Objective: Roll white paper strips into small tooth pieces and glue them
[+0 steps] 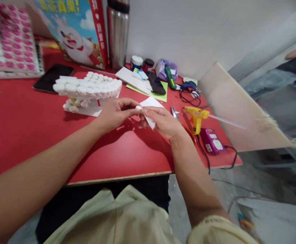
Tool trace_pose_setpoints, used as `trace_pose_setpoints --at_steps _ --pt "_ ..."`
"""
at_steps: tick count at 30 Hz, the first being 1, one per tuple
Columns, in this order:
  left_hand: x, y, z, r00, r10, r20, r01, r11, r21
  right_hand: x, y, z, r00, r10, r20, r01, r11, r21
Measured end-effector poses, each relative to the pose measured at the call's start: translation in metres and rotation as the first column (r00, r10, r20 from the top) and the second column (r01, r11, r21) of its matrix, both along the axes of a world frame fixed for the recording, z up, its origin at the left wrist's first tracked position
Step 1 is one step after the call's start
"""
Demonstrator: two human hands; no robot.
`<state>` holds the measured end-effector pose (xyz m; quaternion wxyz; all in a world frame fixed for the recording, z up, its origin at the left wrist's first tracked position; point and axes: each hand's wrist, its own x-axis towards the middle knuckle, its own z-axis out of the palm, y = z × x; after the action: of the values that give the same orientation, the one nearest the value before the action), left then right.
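My left hand (119,112) pinches a small white piece (139,107), perhaps rolled paper, between thumb and fingertips. On its other side my right hand (160,118) closes its fingers on the same piece. A white paper sheet (151,102) lies behind and beneath the right hand, one corner poking out below the fingers; whether that hand grips it cannot be made out. Left of the hands stands a model (87,86) built of rounded white pieces on a white base, with a red post and a yellowish one under its upper tier.
A yellow glue gun (197,117), purple power box (212,141) and scissors (174,113) lie to the right on the red table (122,159). Behind are a steel flask (118,34), jars, a green cutter (170,78) and a phone (52,78). A pale board (242,112) borders the right side.
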<state>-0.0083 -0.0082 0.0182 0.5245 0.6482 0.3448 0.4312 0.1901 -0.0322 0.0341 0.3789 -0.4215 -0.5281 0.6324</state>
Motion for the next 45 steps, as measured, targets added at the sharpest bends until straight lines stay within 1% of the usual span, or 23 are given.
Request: trace_pose_setpoints --at_steps 4,8,12,15,16,17,19,20,21,22,23,26,30,33,35,37,39,42,45 --pt "0.000 0.000 0.001 0.998 0.008 -0.061 -0.006 0.999 0.034 -0.004 -0.001 0.002 0.998 0.007 0.058 -0.008 1.000 0.026" --pt "0.000 0.001 0.000 0.995 0.037 -0.095 -0.034 0.999 0.033 -0.005 -0.002 0.005 0.976 -0.008 0.218 -0.029 0.986 0.162" --pt "0.000 0.003 -0.004 0.996 0.077 -0.048 -0.077 0.997 -0.001 -0.003 -0.001 0.003 0.937 -0.091 0.337 -0.011 0.957 0.289" --pt "0.003 0.003 -0.008 0.994 0.110 -0.026 -0.110 0.994 -0.001 -0.004 -0.004 0.001 0.885 -0.213 0.414 0.051 0.928 0.370" --pt "0.004 0.002 -0.009 0.992 0.125 -0.017 -0.125 0.992 0.005 -0.006 -0.005 0.000 0.854 -0.278 0.440 0.073 0.901 0.429" --pt "0.005 0.001 -0.009 0.990 0.140 -0.004 -0.140 0.990 0.011 -0.008 -0.007 -0.001 0.815 -0.352 0.460 0.085 0.858 0.506" --pt "0.008 0.000 -0.010 0.984 0.175 0.038 -0.176 0.984 0.023 -0.014 -0.011 -0.002 0.735 -0.486 0.473 0.064 0.745 0.664" --pt "0.009 -0.001 -0.009 0.980 0.189 0.058 -0.191 0.981 0.027 -0.016 -0.012 -0.002 0.705 -0.529 0.472 0.037 0.692 0.721" --pt "0.010 -0.002 -0.009 0.977 0.202 0.075 -0.205 0.978 0.030 -0.018 -0.014 -0.002 0.688 -0.551 0.472 0.004 0.654 0.756" --pt "0.010 -0.002 -0.009 0.973 0.213 0.087 -0.217 0.976 0.033 -0.019 -0.014 -0.002 0.683 -0.553 0.477 -0.028 0.632 0.774" --pt "0.010 -0.003 -0.008 0.970 0.222 0.094 -0.226 0.974 0.034 -0.020 -0.015 -0.002 0.685 -0.544 0.484 -0.058 0.622 0.781" --pt "0.008 -0.003 -0.007 0.964 0.242 0.109 -0.247 0.969 0.030 -0.018 -0.014 -0.001 0.711 -0.496 0.498 -0.124 0.608 0.784" --pt "0.007 -0.003 -0.008 0.962 0.234 0.143 -0.244 0.969 0.051 -0.012 -0.011 0.001 0.769 -0.425 0.477 -0.155 0.599 0.785" --pt "0.007 -0.004 -0.009 0.961 0.231 0.149 -0.247 0.964 0.096 -0.007 -0.010 0.004 0.799 -0.349 0.489 -0.170 0.649 0.742" --pt "0.007 -0.004 -0.009 0.966 0.236 0.101 -0.247 0.962 0.115 -0.004 -0.009 0.005 0.808 -0.301 0.506 -0.181 0.690 0.701" --pt "0.006 -0.004 -0.009 0.971 0.234 0.051 -0.238 0.963 0.124 -0.003 -0.008 0.005 0.815 -0.272 0.511 -0.190 0.708 0.680" --pt "0.006 -0.005 -0.009 0.971 0.238 0.032 -0.241 0.961 0.138 -0.003 -0.007 0.004 0.812 -0.268 0.518 -0.195 0.713 0.674" --pt "0.006 -0.005 -0.008 0.967 0.254 0.006 -0.252 0.955 0.156 -0.005 -0.006 0.001 0.783 -0.308 0.541 -0.175 0.725 0.667" --pt "0.006 -0.004 -0.006 0.976 0.211 -0.049 -0.201 0.965 0.167 -0.007 -0.004 -0.002 0.751 -0.350 0.560 -0.157 0.729 0.666"
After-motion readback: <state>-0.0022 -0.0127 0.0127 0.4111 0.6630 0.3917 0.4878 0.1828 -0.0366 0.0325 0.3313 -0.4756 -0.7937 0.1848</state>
